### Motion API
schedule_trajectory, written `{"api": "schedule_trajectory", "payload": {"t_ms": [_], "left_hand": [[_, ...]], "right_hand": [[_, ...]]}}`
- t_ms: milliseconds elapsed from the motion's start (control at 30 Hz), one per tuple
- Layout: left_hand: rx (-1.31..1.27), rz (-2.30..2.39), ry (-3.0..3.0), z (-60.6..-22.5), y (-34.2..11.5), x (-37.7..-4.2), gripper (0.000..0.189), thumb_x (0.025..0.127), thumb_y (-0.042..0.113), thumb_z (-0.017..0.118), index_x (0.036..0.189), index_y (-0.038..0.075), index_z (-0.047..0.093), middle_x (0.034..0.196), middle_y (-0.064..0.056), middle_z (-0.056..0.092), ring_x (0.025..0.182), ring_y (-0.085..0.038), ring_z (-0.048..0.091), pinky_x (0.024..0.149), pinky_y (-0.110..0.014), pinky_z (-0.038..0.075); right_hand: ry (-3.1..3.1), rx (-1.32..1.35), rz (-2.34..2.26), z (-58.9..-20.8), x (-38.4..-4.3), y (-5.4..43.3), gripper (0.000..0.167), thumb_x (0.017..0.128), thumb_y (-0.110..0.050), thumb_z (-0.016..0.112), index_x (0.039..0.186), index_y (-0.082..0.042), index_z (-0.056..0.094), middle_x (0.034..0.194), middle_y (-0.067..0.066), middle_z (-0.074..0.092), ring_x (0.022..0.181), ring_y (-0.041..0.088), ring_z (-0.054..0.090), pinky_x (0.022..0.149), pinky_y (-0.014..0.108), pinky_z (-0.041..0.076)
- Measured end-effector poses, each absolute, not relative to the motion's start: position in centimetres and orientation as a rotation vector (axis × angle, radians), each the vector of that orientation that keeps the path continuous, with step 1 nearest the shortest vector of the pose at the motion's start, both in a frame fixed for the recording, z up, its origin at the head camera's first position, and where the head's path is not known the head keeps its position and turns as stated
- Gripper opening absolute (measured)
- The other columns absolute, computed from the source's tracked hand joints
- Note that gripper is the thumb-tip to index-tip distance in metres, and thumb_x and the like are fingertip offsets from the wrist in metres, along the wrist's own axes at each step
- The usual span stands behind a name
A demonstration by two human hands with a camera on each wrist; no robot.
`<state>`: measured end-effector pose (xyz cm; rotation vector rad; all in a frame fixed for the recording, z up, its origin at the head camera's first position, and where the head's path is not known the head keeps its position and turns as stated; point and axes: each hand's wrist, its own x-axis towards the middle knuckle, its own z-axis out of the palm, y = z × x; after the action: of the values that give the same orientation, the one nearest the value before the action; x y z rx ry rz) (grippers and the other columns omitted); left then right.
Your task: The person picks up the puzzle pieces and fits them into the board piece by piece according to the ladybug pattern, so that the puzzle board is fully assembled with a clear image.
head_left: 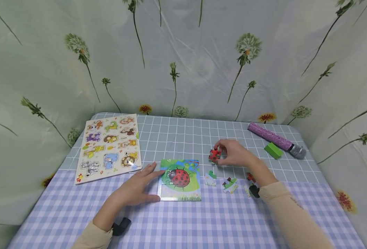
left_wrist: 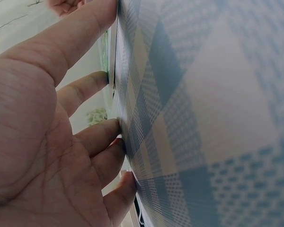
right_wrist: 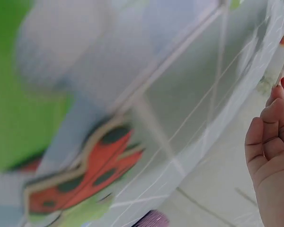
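Handled a ladybug puzzle board (head_left: 179,180) and a red, black-spotted puzzle piece (head_left: 214,156) on a cloth-covered desk (head_left: 174,138).
Pinched the piece between thumb and fingers of the right hand (head_left: 235,154), drawn together around it, right of the board; spread the left hand (head_left: 136,186) with fingers nearly straight, gripping nothing, index finger and thumb touching the board's left edge; included loose pieces (head_left: 230,186) on the near side of the right hand, an animal puzzle board (head_left: 109,147) at far left, plus a green block (head_left: 273,150) just beside a purple microphone (head_left: 272,136) at far right.
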<state>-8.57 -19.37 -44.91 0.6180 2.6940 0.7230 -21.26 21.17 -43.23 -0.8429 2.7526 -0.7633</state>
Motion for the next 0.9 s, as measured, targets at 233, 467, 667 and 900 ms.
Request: {"api": "schedule_trajectory", "payload": {"t_ms": [233,467,667,900], "left_hand": [[0.611,0.719,2.693,-44.7,-19.3,-8.6,0.089,0.086,0.049,0.088,0.162,0.023,0.05,0.177,-0.02,0.026,0.164,-0.046,0.027,0.128,-0.073,0.028],[0.602,0.728,2.688,-44.6,-19.3,-8.5,0.09,0.085,0.049,0.088,0.162,0.023,0.049,0.178,-0.021,0.025,0.163,-0.048,0.026,0.128,-0.073,0.027],[0.615,0.729,2.702,-44.6,-19.3,-8.5,0.089,0.086,0.049,0.088,0.162,0.022,0.05,0.177,-0.021,0.026,0.163,-0.048,0.027,0.128,-0.073,0.028],[0.615,0.726,2.699,-44.7,-19.4,-8.5,0.09,0.086,0.05,0.088,0.162,0.023,0.05,0.177,-0.021,0.026,0.163,-0.048,0.027,0.128,-0.073,0.028]], "right_hand": [[2.691,-0.95,-0.818,-42.8,-20.2,19.4,0.043,0.08,-0.02,0.086,0.118,-0.007,0.07,0.095,0.002,0.066,0.084,0.019,0.057,0.072,0.026,0.049],[2.635,-0.986,-0.806,-43.3,-19.3,17.9,0.04,0.082,-0.019,0.085,0.117,-0.009,0.071,0.095,-0.001,0.067,0.084,0.015,0.057,0.074,0.025,0.05],[2.622,-1.006,-0.822,-43.0,-18.7,16.8,0.038,0.081,-0.018,0.085,0.115,-0.01,0.072,0.096,-0.002,0.068,0.086,0.015,0.058,0.076,0.025,0.053],[2.572,-1.072,-0.813,-43.0,-18.1,15.3,0.039,0.081,-0.019,0.086,0.116,-0.009,0.072,0.099,-0.003,0.069,0.088,0.015,0.06,0.078,0.023,0.055]]}}
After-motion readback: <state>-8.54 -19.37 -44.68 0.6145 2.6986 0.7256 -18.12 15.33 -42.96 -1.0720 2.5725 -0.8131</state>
